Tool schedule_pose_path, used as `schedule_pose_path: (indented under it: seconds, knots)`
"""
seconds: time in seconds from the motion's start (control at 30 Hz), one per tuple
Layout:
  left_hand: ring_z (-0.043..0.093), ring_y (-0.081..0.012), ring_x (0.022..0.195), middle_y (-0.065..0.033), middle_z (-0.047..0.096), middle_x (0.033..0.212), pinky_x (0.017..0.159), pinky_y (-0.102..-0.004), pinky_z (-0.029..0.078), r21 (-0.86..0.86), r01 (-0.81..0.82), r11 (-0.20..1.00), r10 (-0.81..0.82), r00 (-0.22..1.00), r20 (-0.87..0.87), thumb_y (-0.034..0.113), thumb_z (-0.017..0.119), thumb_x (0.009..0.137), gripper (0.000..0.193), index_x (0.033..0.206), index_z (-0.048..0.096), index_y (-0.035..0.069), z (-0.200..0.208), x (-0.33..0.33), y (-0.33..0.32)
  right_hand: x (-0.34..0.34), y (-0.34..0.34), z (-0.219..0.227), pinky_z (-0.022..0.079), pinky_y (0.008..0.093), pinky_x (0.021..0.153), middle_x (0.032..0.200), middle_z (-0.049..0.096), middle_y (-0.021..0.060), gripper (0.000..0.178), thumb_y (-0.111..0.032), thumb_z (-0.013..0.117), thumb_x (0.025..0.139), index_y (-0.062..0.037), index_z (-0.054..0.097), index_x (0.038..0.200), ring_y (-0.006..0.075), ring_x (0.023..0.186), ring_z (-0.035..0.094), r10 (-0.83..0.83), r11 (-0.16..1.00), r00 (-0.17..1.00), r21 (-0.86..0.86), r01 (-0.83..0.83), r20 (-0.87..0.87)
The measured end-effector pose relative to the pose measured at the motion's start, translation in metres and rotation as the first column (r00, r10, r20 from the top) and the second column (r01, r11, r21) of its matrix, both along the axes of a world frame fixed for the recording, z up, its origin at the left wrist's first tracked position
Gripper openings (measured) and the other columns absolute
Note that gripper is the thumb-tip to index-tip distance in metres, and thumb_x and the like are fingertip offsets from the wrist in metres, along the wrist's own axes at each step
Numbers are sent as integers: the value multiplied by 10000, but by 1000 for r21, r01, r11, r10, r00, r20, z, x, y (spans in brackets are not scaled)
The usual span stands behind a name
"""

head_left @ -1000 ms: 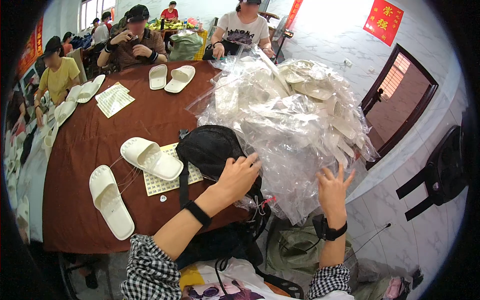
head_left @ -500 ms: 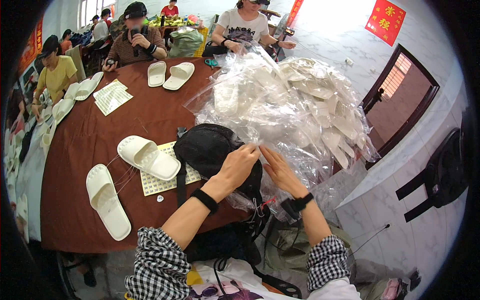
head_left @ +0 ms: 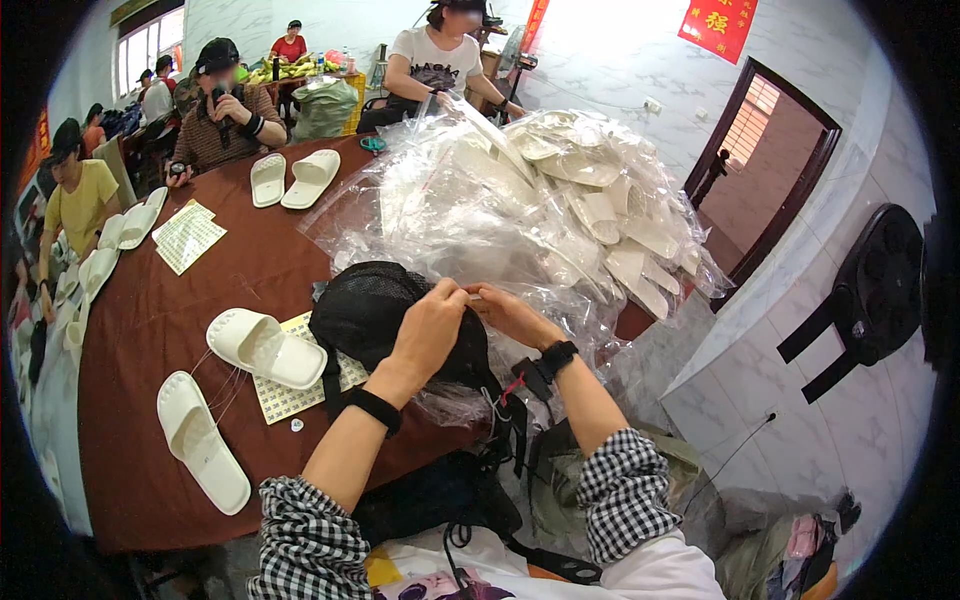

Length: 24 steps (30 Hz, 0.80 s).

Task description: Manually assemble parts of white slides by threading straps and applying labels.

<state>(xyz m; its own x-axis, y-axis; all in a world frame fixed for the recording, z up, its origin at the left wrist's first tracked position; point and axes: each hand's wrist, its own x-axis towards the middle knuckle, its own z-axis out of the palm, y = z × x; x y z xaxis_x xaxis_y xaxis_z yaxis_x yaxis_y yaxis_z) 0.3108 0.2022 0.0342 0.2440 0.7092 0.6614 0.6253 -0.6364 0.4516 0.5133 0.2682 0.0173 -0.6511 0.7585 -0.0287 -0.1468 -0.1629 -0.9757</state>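
My left hand and my right hand meet over the near side of the table, fingers pinched together at the rim of a clear plastic bag; the held edge is mostly hidden by the fingers. Just left of them sits a black mesh cap or bag. It partly covers a sheet of small round stickers. One white slipper overlaps that sheet, and its mate, another white slipper, lies to the left, with thin clear loops between the two.
A large heap of bagged white slippers spreads over the table's far right. More sticker sheets and a slipper pair lie farther back on the brown cloth. Co-workers sit around the far edge. A black backpack-like item is at the right wall.
The view has shifted, so the table's things sit differently in the picture. My hands stay together at the bag, with the right fingers now more bent.
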Motion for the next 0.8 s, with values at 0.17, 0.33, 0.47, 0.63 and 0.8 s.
schedule_pose_path:
  seconds: [0.17,0.33,0.47,0.63,0.8]
  knots:
    - [645,-387,1036,-172,548,1285,871,-444,550,-92,116,989,-117,993,-13,49,649,896,316,1207,601,24,10,-9,-32,0,-34,25,471,390,1019,1318,627,192,369,-152,541,1009,8,575,1340,305,1199,609,-384,702,760,700,-128,524]
    - [617,-366,1157,-181,534,1376,951,-432,532,-90,74,993,-80,995,-66,88,673,908,342,1243,619,40,19,-64,-91,-14,-83,67,496,421,988,1301,630,212,347,-92,610,958,-1,607,1293,386,1170,620,-598,434,715,896,-91,362]
    - [604,-376,1183,-190,602,1302,995,-427,505,-182,-20,983,21,1000,1,119,677,920,290,1196,656,31,28,-126,-144,-49,-130,108,519,394,956,1271,659,175,308,-69,623,950,-19,644,1254,362,1137,650,-470,445,811,887,-123,348]
    - [590,-359,1214,-178,606,1318,1032,-413,479,-290,-339,895,325,941,-96,135,680,913,317,1220,659,55,37,-214,-210,-132,-163,113,554,402,893,1175,679,182,275,-66,646,933,-19,654,1204,365,1054,675,-109,393,896,847,-359,430]
    - [503,-374,1322,-217,542,1403,1124,-423,389,-283,-623,729,595,781,-189,165,660,939,410,1308,598,-2,26,-296,-257,-215,-150,76,563,444,821,1096,688,177,241,-148,623,949,-26,664,1153,399,947,671,-72,297,866,840,-454,494]
